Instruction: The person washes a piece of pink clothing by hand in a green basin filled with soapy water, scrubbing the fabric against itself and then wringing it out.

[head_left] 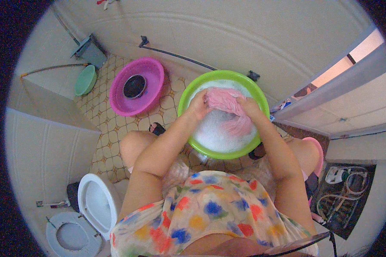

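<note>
A green plastic basin (223, 155) full of white suds (215, 135) stands on the floor between my legs. Wet pink cloth (225, 99) is bunched across its far half, and one end trails down into the foam on the right. My left hand (199, 104) grips the cloth's left end near the far-left rim. On the other side, my right hand (249, 107) holds it close to the right rim. Between the two hands the cloth is gathered in folds above the suds. What lies under the foam is hidden.
A pink-purple basin (154, 93) with a round dark-centred vessel (134, 86) in it stands to the left. Beyond are a small green basin (85, 80) and a grey bin (91, 53). A toilet (74, 236) is at lower left. A door (357, 96) is at right.
</note>
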A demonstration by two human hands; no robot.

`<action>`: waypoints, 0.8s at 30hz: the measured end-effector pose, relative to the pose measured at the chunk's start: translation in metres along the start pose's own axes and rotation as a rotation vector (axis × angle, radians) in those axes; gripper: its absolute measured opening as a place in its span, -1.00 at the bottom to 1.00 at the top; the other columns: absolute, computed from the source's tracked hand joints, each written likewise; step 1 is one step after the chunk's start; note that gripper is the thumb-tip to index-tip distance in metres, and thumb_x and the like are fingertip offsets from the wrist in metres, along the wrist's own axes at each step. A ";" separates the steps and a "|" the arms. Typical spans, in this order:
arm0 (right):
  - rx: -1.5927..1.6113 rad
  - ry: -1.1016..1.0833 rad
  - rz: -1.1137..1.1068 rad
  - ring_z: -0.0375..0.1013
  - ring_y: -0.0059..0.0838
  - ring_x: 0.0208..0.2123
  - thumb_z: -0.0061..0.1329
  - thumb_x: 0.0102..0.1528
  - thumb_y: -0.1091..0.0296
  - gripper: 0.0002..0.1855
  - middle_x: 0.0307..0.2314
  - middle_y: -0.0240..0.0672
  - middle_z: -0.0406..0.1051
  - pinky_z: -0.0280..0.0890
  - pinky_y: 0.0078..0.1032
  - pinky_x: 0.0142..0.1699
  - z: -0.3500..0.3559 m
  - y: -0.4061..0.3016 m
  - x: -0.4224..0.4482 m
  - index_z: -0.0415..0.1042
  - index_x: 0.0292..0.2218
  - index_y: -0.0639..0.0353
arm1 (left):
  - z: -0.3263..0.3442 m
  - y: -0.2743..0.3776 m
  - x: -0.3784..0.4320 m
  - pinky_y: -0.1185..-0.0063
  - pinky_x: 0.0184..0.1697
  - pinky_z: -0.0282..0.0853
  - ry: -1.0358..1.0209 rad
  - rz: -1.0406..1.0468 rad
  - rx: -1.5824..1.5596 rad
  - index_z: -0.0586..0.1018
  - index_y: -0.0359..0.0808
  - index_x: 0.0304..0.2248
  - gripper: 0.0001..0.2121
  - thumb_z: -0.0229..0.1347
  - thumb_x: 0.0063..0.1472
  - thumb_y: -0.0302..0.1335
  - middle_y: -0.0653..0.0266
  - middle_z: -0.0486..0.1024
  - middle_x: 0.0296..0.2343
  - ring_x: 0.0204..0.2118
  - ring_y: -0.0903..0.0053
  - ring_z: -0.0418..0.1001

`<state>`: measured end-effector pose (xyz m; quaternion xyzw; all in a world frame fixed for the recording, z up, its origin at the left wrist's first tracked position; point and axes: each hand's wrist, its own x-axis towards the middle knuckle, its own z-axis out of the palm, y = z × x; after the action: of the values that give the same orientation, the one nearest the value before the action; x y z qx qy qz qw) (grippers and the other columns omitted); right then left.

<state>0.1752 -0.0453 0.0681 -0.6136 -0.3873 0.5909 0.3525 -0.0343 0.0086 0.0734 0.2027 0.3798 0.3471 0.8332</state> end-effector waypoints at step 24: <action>-0.285 0.073 -0.329 0.38 -0.24 -0.40 -0.04 -0.10 0.25 -0.67 -0.46 -0.12 0.39 0.24 -0.40 -0.28 0.086 -0.031 -0.048 0.33 -0.32 0.27 | 0.017 -0.022 0.015 0.53 0.07 -0.03 -0.228 -0.193 -0.242 0.16 -0.24 -0.01 -0.41 -0.44 0.13 0.03 0.30 0.19 -0.06 -0.02 0.38 0.15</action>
<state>0.0873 -0.0761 0.1129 -0.6068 -0.5487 0.4422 0.3676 -0.0044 0.0040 0.0639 0.1015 0.2561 0.2836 0.9185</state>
